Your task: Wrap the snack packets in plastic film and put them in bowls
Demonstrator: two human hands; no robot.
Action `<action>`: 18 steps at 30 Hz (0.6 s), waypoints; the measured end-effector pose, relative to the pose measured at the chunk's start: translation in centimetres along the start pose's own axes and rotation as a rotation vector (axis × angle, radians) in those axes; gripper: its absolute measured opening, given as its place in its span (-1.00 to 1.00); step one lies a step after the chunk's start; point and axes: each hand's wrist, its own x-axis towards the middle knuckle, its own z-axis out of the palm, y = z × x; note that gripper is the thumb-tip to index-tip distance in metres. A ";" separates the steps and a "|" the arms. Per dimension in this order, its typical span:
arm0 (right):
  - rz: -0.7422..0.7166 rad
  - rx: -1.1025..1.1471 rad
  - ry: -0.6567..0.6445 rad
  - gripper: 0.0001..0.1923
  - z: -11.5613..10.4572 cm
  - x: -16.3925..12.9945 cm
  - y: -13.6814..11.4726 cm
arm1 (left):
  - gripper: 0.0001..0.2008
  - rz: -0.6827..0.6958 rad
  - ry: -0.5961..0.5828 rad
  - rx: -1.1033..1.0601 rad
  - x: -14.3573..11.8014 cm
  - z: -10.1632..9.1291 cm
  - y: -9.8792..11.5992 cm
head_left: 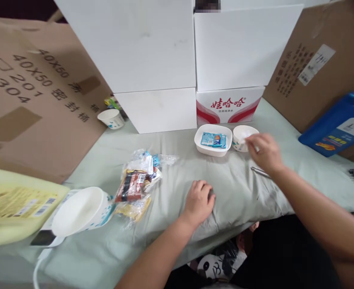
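My right hand (265, 152) is at the paper cup (239, 145), just right of the white tray (210, 152).
My right fingers are set narrow by the cup's rim; with the blur I cannot tell whether they grip anything. My left hand (198, 202) lies loosely curled, seemingly empty, on my side of the tray. The cup looks light and thin-walled, likely to dent or tip, so I'd cradle it low around its side rather than pinch the lip.
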 end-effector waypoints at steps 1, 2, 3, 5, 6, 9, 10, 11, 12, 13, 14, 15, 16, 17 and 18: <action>0.057 -0.083 0.003 -0.72 0.0 1.5 1.2 | -0.87 0.001 -0.015 0.010 0.0 0.0 0.1; 0.103 -0.149 -0.056 -0.72 0.1 2.9 2.3 | -0.87 0.001 -0.026 0.014 0.0 -0.1 0.2; 0.148 -0.194 -0.149 -0.72 0.4 4.1 3.1 | -0.87 -0.002 -0.033 0.012 0.0 0.0 0.2; 0.183 -0.234 -0.273 -0.73 1.2 5.9 3.7 | -0.88 -0.014 -0.042 0.004 0.0 0.0 0.2; 0.179 -0.237 -0.264 -0.73 1.6 6.5 3.4 | -0.89 -0.018 -0.046 0.004 0.0 0.1 0.1; 0.081 -0.144 -0.121 -0.71 2.8 7.4 0.0 | -0.89 -0.019 -0.064 0.024 0.0 0.2 0.0; 0.030 -0.069 -0.112 -0.72 3.2 7.4 -2.0 | -0.88 -0.019 -0.071 0.035 0.0 0.3 0.0; -0.029 0.024 -0.161 -0.75 3.7 7.3 -4.2 | -0.87 -0.023 -0.077 0.045 0.1 0.3 0.0; -0.082 0.126 -0.228 -0.78 4.2 7.2 -6.6 | -0.86 -0.025 -0.082 0.052 0.1 0.4 0.0; -0.126 0.233 -0.282 -0.79 4.7 6.9 -9.1 | -0.85 -0.023 -0.088 0.056 0.1 0.4 0.0; -0.180 0.337 -0.348 -0.76 5.3 6.6 -11.8 | -0.84 -0.020 -0.090 0.057 0.2 0.5 0.0; -0.238 0.420 -0.384 -0.72 5.9 6.2 -14.4 | -0.83 -0.018 -0.094 0.052 0.2 0.5 0.0; -0.305 0.485 -0.415 -0.65 6.4 5.9 -17.0 | -0.81 -0.017 -0.096 0.037 0.2 0.5 0.0; -0.379 0.534 -0.454 -0.57 7.0 5.5 -19.4 | -0.78 -0.019 -0.098 0.010 0.2 0.6 0.0; -0.427 0.571 -0.488 -0.52 7.5 5.2 -21.7 | -0.75 -0.025 -0.097 -0.022 0.1 0.6 0.0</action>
